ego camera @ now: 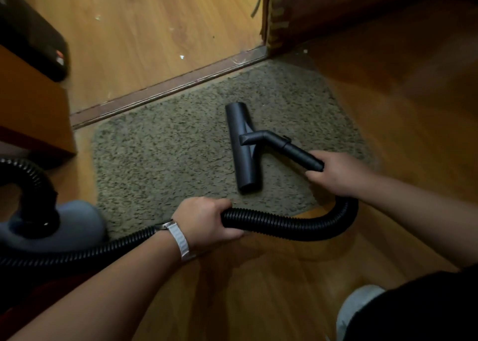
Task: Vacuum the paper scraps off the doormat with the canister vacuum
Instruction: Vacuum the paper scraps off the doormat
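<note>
The doormat (160, 154) is olive-green flecked with black, the nozzle (241, 144) and ribbed hose (284, 223) are black, the canister (80, 221) grey-blue, the wood-grain floor (155, 30) orange-brown.

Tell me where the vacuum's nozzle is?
In the head view, the nozzle lies on the doormat, right of its middle, beside the right hand gripping its tube.

My right hand (338, 174) covers the rear end of the wand (301, 154), my left hand (207, 220) covers a section of the hose (284, 223), the canister vacuum (64, 224) (grey body, lower left) is cut off by the frame edge, and the pale specks (181, 57) beyond the threshold (168, 84) are too small to identify.
</note>
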